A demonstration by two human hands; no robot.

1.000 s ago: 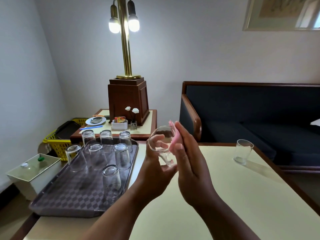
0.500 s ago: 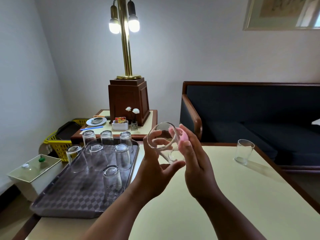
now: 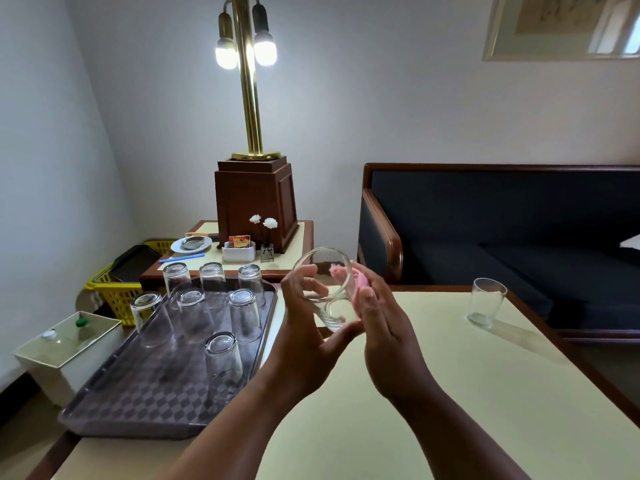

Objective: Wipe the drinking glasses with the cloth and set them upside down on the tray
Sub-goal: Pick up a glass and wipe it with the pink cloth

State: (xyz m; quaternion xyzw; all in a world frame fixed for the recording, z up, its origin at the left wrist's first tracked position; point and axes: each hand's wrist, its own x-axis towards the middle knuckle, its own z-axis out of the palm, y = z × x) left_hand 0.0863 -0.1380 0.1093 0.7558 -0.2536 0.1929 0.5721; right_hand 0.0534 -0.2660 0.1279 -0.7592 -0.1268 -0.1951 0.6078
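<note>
Above our pale table [image 3: 450, 393], beside the tray [image 3: 138, 403], our left hand [image 3: 304, 327] curls round the tilted glass [image 3: 323, 289], which we judge light, slick and breakable, best gripped by its wall, while our right hand [image 3: 381, 327] pinches the cloth [image 3: 350, 280] over its rim.

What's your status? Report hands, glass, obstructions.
Left hand grips the glass, tilted. Right hand pinches pink cloth over its rim. Seven glasses inverted on tray; one upright glass on table. Nothing between hands and tray.

walls: plain white | lamp [image 3: 246, 50]: brass, bulbs lit | sofa [image 3: 519, 244]: dark blue, wood-framed | side table [image 3: 304, 233] in the corner
</note>
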